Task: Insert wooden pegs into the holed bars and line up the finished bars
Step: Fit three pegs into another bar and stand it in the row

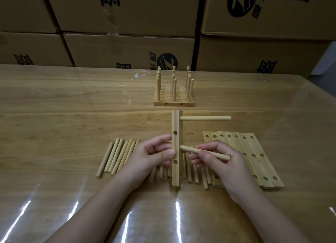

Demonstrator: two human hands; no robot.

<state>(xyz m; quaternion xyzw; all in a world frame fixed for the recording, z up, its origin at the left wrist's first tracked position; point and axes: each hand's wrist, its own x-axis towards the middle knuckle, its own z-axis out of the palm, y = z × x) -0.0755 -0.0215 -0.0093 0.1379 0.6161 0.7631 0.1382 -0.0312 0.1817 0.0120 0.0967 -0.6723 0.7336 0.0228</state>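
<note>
Left hand (pixel 154 155) fingers clamped on the bar (pixel 176 126), held upright over the table (pixel 72 106). Right hand (pixel 223 162) fingers pinch a peg (pixel 214 153), tip at the bar's right face, mid-length. Seated peg (pixel 205 118) sticks out up top. Advice: keep peg square to hole, push straight, brace bar from behind. Loose pegs (pixel 116 155) underneath and left, blank bars (pixel 254 157) right, finished bars (pixel 173 101) well apart behind, with open table between.

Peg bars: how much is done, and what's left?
Done: finished bars with upright pegs stand at the back. In hand: the left hand holds a bar with one peg in; the right hand pinches a second peg. Left: loose pegs and several empty bars.
</note>
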